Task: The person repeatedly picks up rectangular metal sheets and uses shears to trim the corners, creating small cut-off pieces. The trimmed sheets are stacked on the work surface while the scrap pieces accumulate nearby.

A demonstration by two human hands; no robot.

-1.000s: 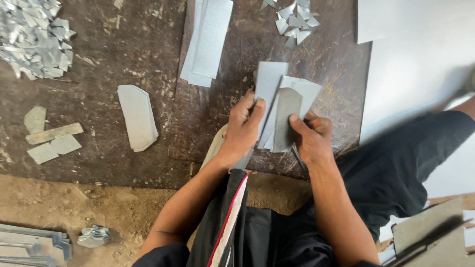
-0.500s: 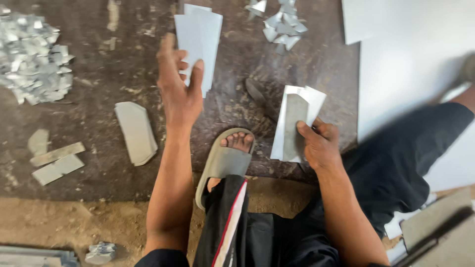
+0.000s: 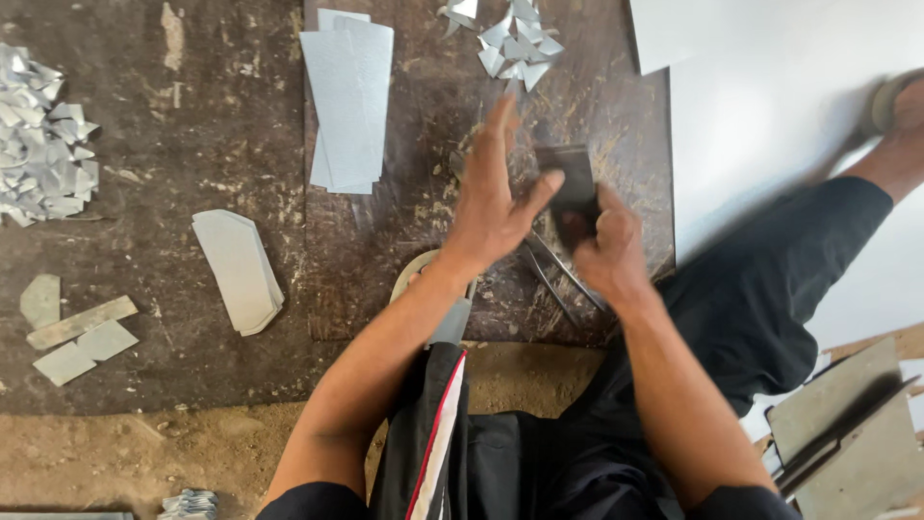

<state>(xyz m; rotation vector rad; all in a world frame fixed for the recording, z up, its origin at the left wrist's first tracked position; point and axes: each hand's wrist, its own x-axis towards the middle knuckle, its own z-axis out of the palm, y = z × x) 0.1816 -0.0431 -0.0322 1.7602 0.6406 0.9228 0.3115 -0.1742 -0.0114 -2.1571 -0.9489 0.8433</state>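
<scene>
On the dark floor board, the right hand (image 3: 606, 246) holds a small dark metal piece (image 3: 570, 188), blurred, above shears (image 3: 558, 270). The left hand (image 3: 491, 207) hovers beside it, fingers spread, holding nothing. Uncut strips (image 3: 348, 96) wait ahead; shaped blanks (image 3: 239, 272) and offcuts (image 3: 43, 135) lie left, suggesting work partway through.
</scene>
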